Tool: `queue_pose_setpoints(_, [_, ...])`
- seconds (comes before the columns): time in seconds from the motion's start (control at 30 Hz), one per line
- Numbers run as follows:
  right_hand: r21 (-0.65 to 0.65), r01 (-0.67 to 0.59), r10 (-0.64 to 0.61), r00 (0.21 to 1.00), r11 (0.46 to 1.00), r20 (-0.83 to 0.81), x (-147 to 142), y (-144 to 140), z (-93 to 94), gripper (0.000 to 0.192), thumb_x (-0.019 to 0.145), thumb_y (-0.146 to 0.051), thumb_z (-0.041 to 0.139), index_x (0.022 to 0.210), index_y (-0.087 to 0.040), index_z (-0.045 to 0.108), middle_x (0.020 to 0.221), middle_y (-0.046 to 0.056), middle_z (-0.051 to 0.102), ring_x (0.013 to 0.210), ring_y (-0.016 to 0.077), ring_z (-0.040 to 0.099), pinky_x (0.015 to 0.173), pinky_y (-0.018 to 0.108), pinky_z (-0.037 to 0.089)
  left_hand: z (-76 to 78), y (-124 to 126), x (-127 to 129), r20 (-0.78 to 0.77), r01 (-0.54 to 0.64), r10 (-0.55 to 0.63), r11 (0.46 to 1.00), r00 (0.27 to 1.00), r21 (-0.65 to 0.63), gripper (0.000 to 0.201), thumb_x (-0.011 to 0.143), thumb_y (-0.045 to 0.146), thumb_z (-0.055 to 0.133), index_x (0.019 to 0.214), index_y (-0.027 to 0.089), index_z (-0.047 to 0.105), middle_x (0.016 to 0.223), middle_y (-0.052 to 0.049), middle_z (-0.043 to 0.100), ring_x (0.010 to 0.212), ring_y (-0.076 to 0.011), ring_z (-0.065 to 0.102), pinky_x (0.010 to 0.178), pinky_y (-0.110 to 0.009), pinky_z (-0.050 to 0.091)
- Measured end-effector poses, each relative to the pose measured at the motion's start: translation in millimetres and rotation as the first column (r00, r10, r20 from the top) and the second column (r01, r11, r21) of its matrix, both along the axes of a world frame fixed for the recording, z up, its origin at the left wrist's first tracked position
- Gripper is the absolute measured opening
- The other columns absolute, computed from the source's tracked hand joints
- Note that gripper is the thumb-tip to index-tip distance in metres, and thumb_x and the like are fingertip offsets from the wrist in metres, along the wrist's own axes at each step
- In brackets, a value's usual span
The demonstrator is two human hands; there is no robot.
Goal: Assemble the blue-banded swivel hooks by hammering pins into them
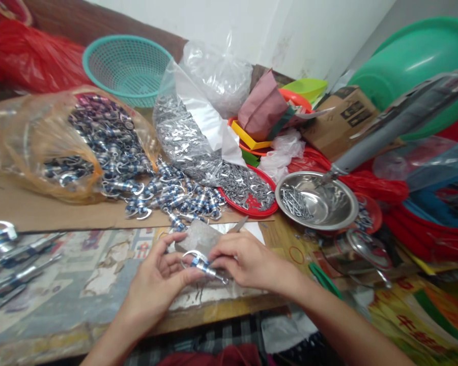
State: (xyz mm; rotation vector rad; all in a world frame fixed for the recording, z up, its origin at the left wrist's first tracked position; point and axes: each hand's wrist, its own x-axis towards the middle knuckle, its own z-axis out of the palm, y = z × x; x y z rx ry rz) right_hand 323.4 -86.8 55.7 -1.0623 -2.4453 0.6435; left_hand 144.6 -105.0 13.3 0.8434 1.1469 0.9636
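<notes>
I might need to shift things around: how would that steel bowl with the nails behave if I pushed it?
The steel bowl looks thin and polished, so it would probably slide easily. Its rounded base may let it rock or tip. The nails lie loose to one side, so they would likely shift and rattle, pulling its weight that way.

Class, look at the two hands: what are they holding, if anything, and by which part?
Both hands pinch one small blue-and-silver metal part: left hand at its ring end, right hand at its straight end.

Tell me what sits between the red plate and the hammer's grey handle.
The steel bowl, holding nails, sits between the red plate and hammer handle, per the head view.
</notes>
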Motion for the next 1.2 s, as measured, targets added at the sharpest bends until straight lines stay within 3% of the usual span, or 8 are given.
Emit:
queue_pose_setpoints(0.37, [0.086, 0.243, -0.228, 0.961, 0.966, -0.16, -30.0, -1.5, -34.1, 0.016, 0.08, -0.024, 0.057, 0.082, -0.024, 0.073, 0.068, 0.0, 0.062, 0.063, 0.0111, 0.056, 0.058, 0.021, 0.041, 4.3, 0.1, 1.3, 0.014, 0.014, -0.014, 1.0, 1.0, 0.001, 0.067, 0.054, 0.021, 0.075, 0.11, 0.018, 0.04, 0.064, 0.003, 0.069, 0.068, -0.017, 0.067, 0.064, -0.027, 0.052])
queue_pose_setpoints(0.53, [0.082, 0.447, -0.385, 0.837, 0.891, -0.389, -4.1, -9.3, -28.5, 0.018, 0.085, -0.021, 0.049, 0.086, -0.02, 0.067, 0.076, 0.003, 0.063, 0.072, 0.0137, 0.058, 0.066, 0.024, 0.045, 4.9, -1.1, 2.3, 0.009, -0.005, 0.005, 1.0, 1.0, 0.007, 0.066, 0.053, 0.021, 0.076, 0.11, 0.017, 0.042, 0.064, 0.003, 0.067, 0.066, -0.0172, 0.066, 0.064, -0.028, 0.053])
queue_pose_setpoints(0.63, [0.126, 0.587, -0.569, 0.808, 0.8, -0.152, 37.2, -12.7, -30.4, 0.015, 0.083, -0.023, 0.052, 0.091, -0.018, 0.063, 0.084, 0.006, 0.063, 0.08, 0.0183, 0.058, 0.072, 0.03, 0.044, 5.3, -0.9, 2.5, -0.006, -0.012, 0.012, 1.0, 1.0, 0.005, 0.068, 0.051, 0.022, 0.077, 0.11, 0.017, 0.042, 0.063, 0.002, 0.067, 0.065, -0.0175, 0.066, 0.063, -0.028, 0.052])
queue_pose_setpoints(0.73, [0.13, 0.579, -0.593, 0.78, 0.805, 0.198, 72.9, -20.7, -39.9, 0.029, 0.076, -0.029, 0.061, 0.102, -0.018, 0.06, 0.089, 0.007, 0.061, 0.084, 0.023, 0.058, 0.072, 0.034, 0.045, 4.4, 0.0, 2.1, 0.008, -0.014, 0.014, 1.0, 1.0, -0.004, 0.069, 0.051, 0.022, 0.077, 0.111, 0.017, 0.042, 0.063, 0.003, 0.066, 0.064, -0.017, 0.065, 0.062, -0.028, 0.052])
queue_pose_setpoints(0.8, [0.122, 0.597, -0.609, 0.778, 0.793, 0.154, 79.3, -26.2, -43.1, 0.03, 0.076, -0.028, 0.06, 0.105, -0.018, 0.06, 0.091, 0.008, 0.06, 0.086, 0.0226, 0.058, 0.073, 0.034, 0.045, 3.6, 0.5, 1.9, 0.015, -0.015, 0.015, 1.0, 1.0, -0.014, 0.07, 0.05, 0.021, 0.077, 0.111, 0.017, 0.042, 0.063, 0.003, 0.066, 0.063, -0.0162, 0.065, 0.061, -0.027, 0.052])
queue_pose_setpoints(0.9, [0.103, 0.632, -0.612, 0.772, 0.768, -0.172, 57.3, -28.1, -35.8, 0.019, 0.083, -0.023, 0.052, 0.098, -0.018, 0.062, 0.091, 0.007, 0.061, 0.086, 0.0181, 0.057, 0.075, 0.03, 0.044, 3.7, 0.2, 2.0, 0.016, -0.009, 0.009, 1.0, 1.0, -0.01, 0.07, 0.051, 0.021, 0.077, 0.111, 0.017, 0.043, 0.062, 0.003, 0.066, 0.063, -0.0155, 0.065, 0.06, -0.025, 0.052])
queue_pose_setpoints(0.97, [0.051, 0.558, -0.527, 0.807, 0.829, -0.267, 30.1, -23.8, -26.3, 0.014, 0.084, -0.021, 0.051, 0.088, -0.019, 0.065, 0.084, 0.004, 0.063, 0.081, 0.0157, 0.057, 0.073, 0.027, 0.043, 5.1, -0.6, 2.3, 0.009, -0.015, 0.015, 1.0, 1.0, 0.0, 0.067, 0.053, 0.022, 0.076, 0.111, 0.018, 0.044, 0.063, 0.003, 0.067, 0.064, -0.0153, 0.065, 0.062, -0.025, 0.052])
queue_pose_setpoints(1.2, [0.035, 0.41, -0.408, 0.912, 0.912, -0.044, -26.3, -9.9, -16.7, 0.01, 0.077, -0.02, 0.06, 0.068, -0.018, 0.065, 0.069, 0.002, 0.063, 0.072, 0.0152, 0.054, 0.066, 0.027, 0.036, 7.3, -1.0, 1.2, -0.015, 0.014, -0.014, 1.0, 1.0, 0.001, 0.067, 0.053, 0.023, 0.075, 0.111, 0.017, 0.043, 0.063, 0.003, 0.066, 0.067, -0.0166, 0.065, 0.062, -0.025, 0.052])
